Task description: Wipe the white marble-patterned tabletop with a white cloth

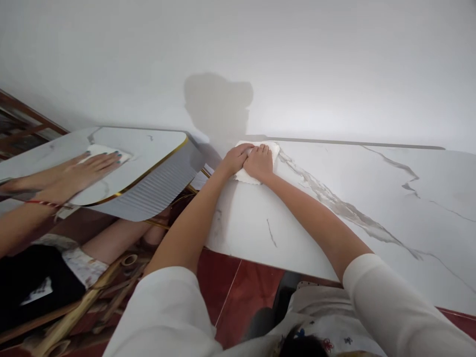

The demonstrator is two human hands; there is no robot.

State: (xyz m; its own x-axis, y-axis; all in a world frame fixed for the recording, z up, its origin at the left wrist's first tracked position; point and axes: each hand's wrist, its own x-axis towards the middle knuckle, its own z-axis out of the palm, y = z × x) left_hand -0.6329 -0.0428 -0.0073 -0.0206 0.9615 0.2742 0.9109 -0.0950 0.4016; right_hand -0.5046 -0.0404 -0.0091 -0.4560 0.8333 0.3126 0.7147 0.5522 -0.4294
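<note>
Both of my hands press on a white cloth [250, 176] near the back left corner of a white marble-patterned tabletop [297, 218]. My left hand [238, 157] is at the cloth's left side, with its fingers together and partly hidden beside the other hand. Right against it, my right hand [260, 161] rests on top of the cloth, fingers bent over it. The cloth's edges show around and in front of the hands.
At left, another person's hands [92, 166] lie on a white cloth [124, 156] on a gold-edged table [156, 144]. That person's legs and a wooden seat are below. A white wall [334, 74] stands behind; the floor [238, 287] is red tile.
</note>
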